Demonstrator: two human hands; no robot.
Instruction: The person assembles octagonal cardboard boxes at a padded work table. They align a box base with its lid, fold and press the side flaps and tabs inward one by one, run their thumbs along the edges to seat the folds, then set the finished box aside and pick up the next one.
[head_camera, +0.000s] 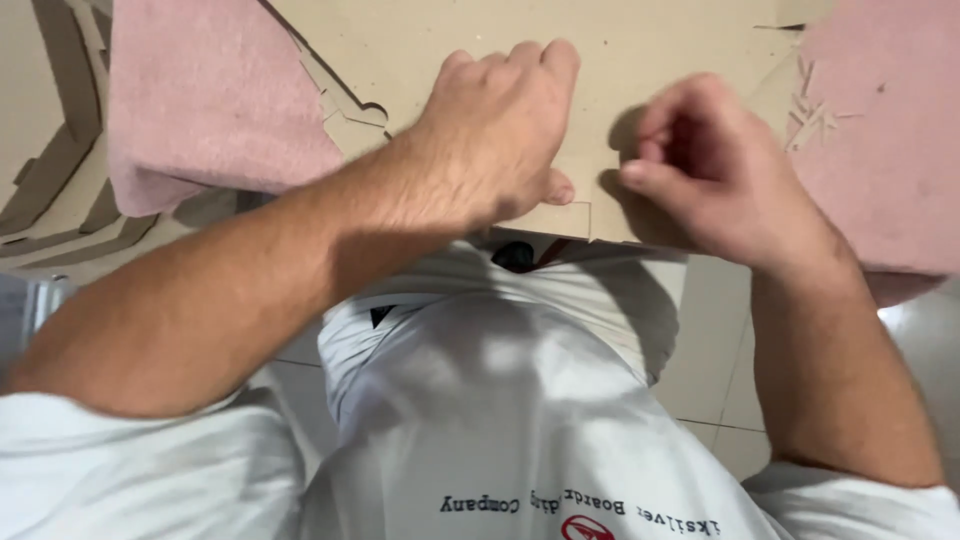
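Observation:
A flat sheet of die-cut brown cardboard (640, 50) lies across a surface in front of me, with cut lines and a notch at its near edge. My left hand (495, 130) presses down flat on the sheet near that edge, thumb tucked by the notch. My right hand (705, 165) hovers just to the right with its fingers curled and thumb pinched to them, touching the sheet's near edge; I cannot see anything between the fingers.
Pink cloth padding (200, 90) covers the surface at the left, and more pink padding (880, 130) at the right with small cardboard scraps on it. Cut cardboard pieces (50, 190) are stacked at far left. Pale tiled floor (710, 340) shows below.

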